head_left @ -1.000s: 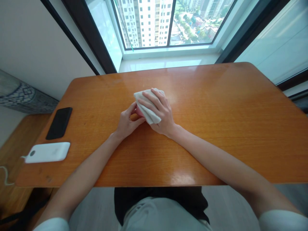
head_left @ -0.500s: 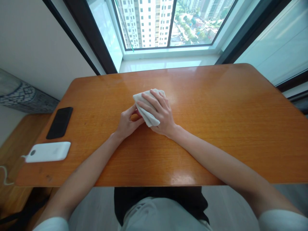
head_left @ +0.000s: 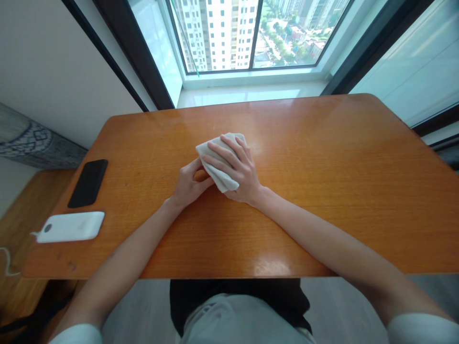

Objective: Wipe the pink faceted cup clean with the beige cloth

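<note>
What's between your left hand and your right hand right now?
The head view shows a bunched white cloth between them. The right hand lies over it, and the fingers of the left hand reach up to its edge.

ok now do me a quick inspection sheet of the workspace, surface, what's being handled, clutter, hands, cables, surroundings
surface: orange-brown wooden table, glossy, reflecting window light
job's things: white cloth, bunched between both hands; anything inside it cannot be told
clutter: black smartphone and white rounded device near the table's left edge, apart from the hands
hands: right hand has its fingers spread over the cloth; left hand is cupped at the cloth's left side
cables: thin white cable left of the table
surroundings: dark-framed window facing high-rise apartment blocks
</note>
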`<state>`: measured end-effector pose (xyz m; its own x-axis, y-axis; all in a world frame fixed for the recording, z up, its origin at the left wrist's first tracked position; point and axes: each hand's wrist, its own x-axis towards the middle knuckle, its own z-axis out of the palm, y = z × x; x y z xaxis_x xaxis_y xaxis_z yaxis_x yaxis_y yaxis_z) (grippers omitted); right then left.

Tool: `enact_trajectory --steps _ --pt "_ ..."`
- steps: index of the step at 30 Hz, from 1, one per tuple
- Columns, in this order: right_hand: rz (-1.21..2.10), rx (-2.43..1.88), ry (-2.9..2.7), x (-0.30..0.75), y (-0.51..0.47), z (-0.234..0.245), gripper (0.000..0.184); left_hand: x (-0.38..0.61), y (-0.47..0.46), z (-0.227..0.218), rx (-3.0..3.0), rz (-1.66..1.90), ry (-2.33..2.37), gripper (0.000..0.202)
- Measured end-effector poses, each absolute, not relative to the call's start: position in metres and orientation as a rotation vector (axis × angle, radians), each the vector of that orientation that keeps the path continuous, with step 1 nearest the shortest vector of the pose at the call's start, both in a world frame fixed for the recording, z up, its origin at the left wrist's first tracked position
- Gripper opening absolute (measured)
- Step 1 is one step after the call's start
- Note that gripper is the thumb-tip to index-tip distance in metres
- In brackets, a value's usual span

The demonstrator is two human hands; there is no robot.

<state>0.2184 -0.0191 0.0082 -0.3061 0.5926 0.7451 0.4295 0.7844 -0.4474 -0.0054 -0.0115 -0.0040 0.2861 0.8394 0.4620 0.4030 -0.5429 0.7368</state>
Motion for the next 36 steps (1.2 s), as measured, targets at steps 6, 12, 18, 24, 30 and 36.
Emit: enact_trajectory --steps 6,12,18,24,30,36 --pt "0.538 -0.953 -1.434 0.208 -0.001 -0.002 0.051 0.000 -0.012 -0.001 2.070 1.190 1.137 0.086" --pt "0.454 -0.878 -1.549 0.212 -0.007 -0.001 0.047 -0.002 -0.012 -0.001 2.065 1.185 1.136 0.082" --pt "0.130 -0.774 -1.969 0.216 -0.021 0.005 0.053 -0.003 -0.012 0.001 2.071 1.186 1.128 0.051" --pt "0.129 -0.842 -1.863 0.212 -0.018 0.005 0.049 0.000 -0.013 0.003 2.106 1.196 1.118 0.056" --pt "0.148 -0.868 -1.833 0.213 -0.017 0.004 0.050 -0.004 -0.012 -0.003 2.094 1.173 1.122 0.083" --pt "0.180 -0.824 -1.769 0.212 -0.014 0.005 0.049 -0.006 -0.012 -0.006 2.091 1.157 1.136 0.089"
